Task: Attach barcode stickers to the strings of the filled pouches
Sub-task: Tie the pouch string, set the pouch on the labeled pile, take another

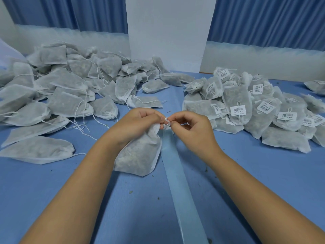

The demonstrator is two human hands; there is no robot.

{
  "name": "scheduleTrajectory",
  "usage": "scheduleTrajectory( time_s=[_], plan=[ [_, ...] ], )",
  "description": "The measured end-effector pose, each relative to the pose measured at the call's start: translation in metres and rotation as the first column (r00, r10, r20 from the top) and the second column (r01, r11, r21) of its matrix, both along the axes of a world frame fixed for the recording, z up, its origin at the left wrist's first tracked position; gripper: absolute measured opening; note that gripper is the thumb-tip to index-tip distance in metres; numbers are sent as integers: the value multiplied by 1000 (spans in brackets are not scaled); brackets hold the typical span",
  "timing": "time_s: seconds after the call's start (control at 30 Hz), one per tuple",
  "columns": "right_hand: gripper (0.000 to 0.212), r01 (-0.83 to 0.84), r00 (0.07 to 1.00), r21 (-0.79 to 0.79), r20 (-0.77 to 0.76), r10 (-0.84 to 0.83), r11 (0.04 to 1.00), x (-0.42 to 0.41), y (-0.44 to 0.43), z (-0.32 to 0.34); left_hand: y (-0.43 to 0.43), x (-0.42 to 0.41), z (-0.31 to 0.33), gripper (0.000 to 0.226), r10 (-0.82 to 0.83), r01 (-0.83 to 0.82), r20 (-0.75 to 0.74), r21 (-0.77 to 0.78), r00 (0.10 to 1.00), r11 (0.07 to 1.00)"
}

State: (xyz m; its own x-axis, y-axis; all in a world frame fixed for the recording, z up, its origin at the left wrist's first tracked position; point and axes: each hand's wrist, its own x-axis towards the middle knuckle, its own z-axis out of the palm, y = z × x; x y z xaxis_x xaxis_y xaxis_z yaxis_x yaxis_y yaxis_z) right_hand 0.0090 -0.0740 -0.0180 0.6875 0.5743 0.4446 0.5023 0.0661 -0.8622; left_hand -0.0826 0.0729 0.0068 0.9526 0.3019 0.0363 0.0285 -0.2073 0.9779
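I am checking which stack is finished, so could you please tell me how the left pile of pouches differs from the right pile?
The left pile shows no stickers; many pouches in the right pile carry white barcode stickers. The left pile spreads wider and reaches farther back than the right pile. Both hold the same filled white pouches on the blue table.

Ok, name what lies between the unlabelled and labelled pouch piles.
Head view: left hand holding one pouch, right hand pinching its string, on blue table.
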Motion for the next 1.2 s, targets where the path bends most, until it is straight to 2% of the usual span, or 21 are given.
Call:
scheduleTrajectory(
  time_s=[0.17, 0.3, 0.37, 0.47, 0.6, 0.67, 1.0, 1.2],
  plan=[
    [17, -113, 993, 47, -34, 114, 993, -2, -2, 2, 3, 1, -1, 30, 62, -62, -11, -18, 998, 998],
    [12, -81, 992, 30, -91, 84, 996, 3, -3, 2, 6, 2, -3, 19, 64, -63, -38, 16, 997, 998],
    [12, -76, 991, 15, -111, 77, 997, 5, -3, 2, 7, 1, -3, 6, 41, -39, -43, 45, 998, 998],
    [16, -93, 984, 36, -150, 98, 995, 6, -3, 3, 10, 2, -6, 26, 59, -51, -71, 111, 996, 993],
    [15, -117, 974, 49, -192, 124, 992, 7, -2, 3, 9, 2, -9, 15, -13, 35, -98, 217, 995, 976],
    [15, -102, 969, 64, -221, 114, 993, 7, -2, 3, 8, 2, -10, 9, 5, 15, -91, 216, 996, 976],
    [9, 38, 887, 124, -462, 23, 992, 10, 0, 6, 0, 4, -12, 16, -39, 47, -43, 208, 998, 977],
    [10, 72, 912, 74, -408, -36, 995, 9, 0, 5, -8, 8, -14, 21, -42, 34, 13, 374, 999, 927]
  ],
)
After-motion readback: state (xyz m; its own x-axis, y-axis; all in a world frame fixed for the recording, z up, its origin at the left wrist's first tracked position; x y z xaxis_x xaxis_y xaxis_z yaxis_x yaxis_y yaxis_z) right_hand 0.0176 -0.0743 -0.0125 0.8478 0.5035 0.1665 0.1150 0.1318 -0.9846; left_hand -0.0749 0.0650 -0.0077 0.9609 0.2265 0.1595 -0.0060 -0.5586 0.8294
